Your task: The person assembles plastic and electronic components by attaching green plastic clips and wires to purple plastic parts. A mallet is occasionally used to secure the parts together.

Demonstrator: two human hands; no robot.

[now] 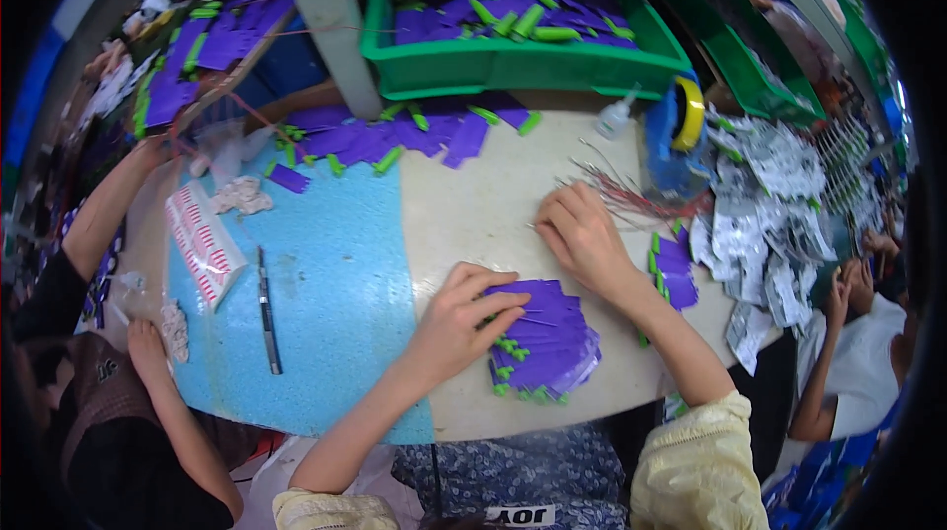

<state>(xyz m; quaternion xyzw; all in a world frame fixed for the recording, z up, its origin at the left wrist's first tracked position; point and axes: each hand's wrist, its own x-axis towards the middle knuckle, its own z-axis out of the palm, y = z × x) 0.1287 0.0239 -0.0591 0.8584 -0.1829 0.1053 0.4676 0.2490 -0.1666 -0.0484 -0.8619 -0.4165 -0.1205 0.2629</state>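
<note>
My left hand (462, 318) rests with spread fingers on a fanned stack of purple cards with green tips (546, 340) at the near edge of the beige table (473, 204). My right hand (582, 234) lies palm down just beyond the stack, fingertips at thin metal pins near a bundle of red-tipped wires (626, 196). Whether it pinches a pin I cannot tell. A smaller purple pile (674, 268) sits beside my right wrist.
A green bin of purple cards (513, 32) stands at the back, with loose cards (395, 138) before it. A blue mat (326, 283) holds a craft knife (266, 308) and a red-striped packet (204, 242). Silver packets (774, 224) heap at right. Other people's arms (109, 204) reach in.
</note>
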